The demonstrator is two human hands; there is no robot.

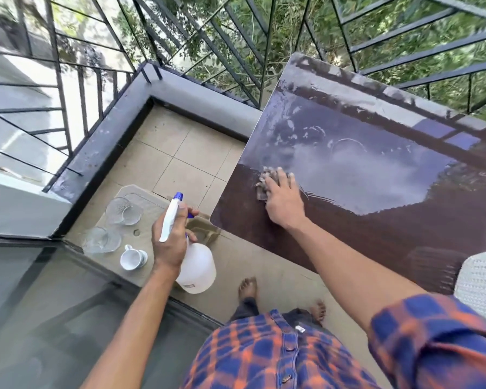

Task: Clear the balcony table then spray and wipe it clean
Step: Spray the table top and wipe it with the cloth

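The dark brown balcony table (376, 234) fills the right side, its top wet and streaked with pale residue and ring marks. My right hand (282, 200) presses a small grey cloth (265, 178) flat against the table near its left edge, fingers spread over it. My left hand (170, 240) grips the neck of a white spray bottle (195, 266) with a blue nozzle, held off the table's left corner above the floor.
On the tiled floor at left lies a tray (152, 209) with two glass bowls (122, 211) (101, 240) and a white cup (132, 258). Black railing (236, 51) rings the balcony. A white woven chair seat (480, 284) stands at the right edge. My bare feet stand below the table.
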